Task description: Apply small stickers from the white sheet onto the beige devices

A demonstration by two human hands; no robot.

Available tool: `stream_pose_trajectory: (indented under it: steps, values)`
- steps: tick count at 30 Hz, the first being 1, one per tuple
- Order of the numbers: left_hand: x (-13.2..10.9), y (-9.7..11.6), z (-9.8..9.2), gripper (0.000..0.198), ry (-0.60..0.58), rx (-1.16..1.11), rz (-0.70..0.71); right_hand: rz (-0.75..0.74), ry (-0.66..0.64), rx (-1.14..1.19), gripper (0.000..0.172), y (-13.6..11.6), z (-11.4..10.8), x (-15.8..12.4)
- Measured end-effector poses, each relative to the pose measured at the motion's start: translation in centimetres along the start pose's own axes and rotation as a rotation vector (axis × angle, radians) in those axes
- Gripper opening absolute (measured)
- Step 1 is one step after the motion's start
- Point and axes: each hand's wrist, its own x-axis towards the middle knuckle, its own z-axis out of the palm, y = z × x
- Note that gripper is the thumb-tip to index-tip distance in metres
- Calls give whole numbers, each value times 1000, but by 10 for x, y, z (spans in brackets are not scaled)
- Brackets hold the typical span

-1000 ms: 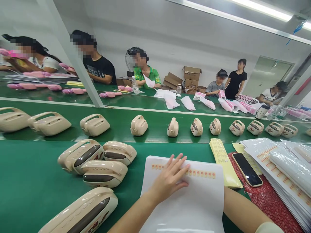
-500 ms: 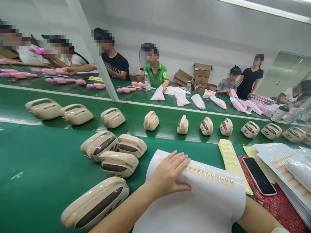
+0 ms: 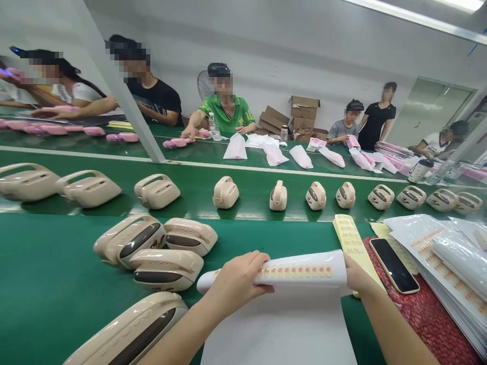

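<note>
A large white sticker sheet lies before me, its far part curled over into a fold. One row of small red-and-yellow stickers shows along the fold. My left hand grips the fold left of the middle, thumb below and fingers over the top. At the fold's right end is my right hand, holding the edge with its fingers hidden behind the sheet. Left of the sheet stand several cream appliances with handles and dark windows; the nearest appliance is partly under my left forearm.
More cream appliances line the green belt ahead. To the right are yellow label sheets, a phone on red wrap, and stacked sticker sheets. Across the belt, several people sit among pink items and white bags.
My left hand has gone from lying flat on the sheet to gripping its fold. My right hand has come into sight at the right end. The view has shifted to the right.
</note>
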Motion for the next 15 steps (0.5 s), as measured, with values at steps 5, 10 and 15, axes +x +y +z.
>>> stream_pose_trajectory:
  steps: [5,10,15]
  values:
    - [3,-3,6,24,-20,132,-10,-337,298,-278,59,-7,-7,-11]
    - [5,-2,9,22,-85,187,-33,-250,85,-529,49,-7,4,-6]
    - [13,4,1,28,-176,59,-17,-194,167,-473,29,2,6,2]
